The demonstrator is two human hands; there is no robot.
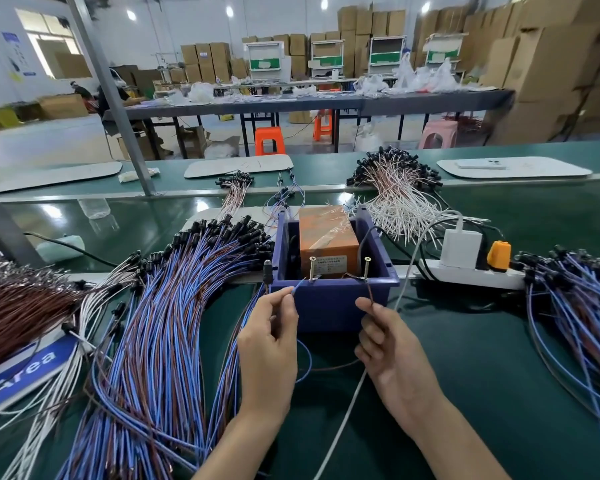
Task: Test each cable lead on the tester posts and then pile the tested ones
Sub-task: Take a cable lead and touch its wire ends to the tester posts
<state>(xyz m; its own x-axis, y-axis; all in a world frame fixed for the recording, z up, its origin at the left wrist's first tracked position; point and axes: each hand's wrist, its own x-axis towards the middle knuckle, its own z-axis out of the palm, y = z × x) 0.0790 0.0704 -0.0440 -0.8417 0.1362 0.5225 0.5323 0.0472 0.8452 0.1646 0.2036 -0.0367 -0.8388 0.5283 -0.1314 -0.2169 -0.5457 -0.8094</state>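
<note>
Fingers (284,306) of the left hand (267,344) pinch a blue lead (299,284) just in front of the blue bin (333,306), its tip angled up to the foot of the left post (312,268), a screw standing on the bin's front rim; whether they touch cannot be told. Fingers (371,310) of the right hand (392,355) pinch a brown lead (369,291) that rises to the foot of the right post (367,268) on the same rim. Slack from both leads loops between the hands, before the bin's front wall. Inside the bin sits an orange tester (326,237) wrapped in clear film. Left of the bin a large pile of blue-and-brown cables (174,306) fans over the green counter (482,358), black plugs pointing toward the bin. Right of the bin lies a white power strip (471,275) carrying a white charger (461,247), and beyond it a smaller pile of blue-and-brown cables (575,296). Behind the bin lies a heap of white-leaded cables (395,192).
</note>
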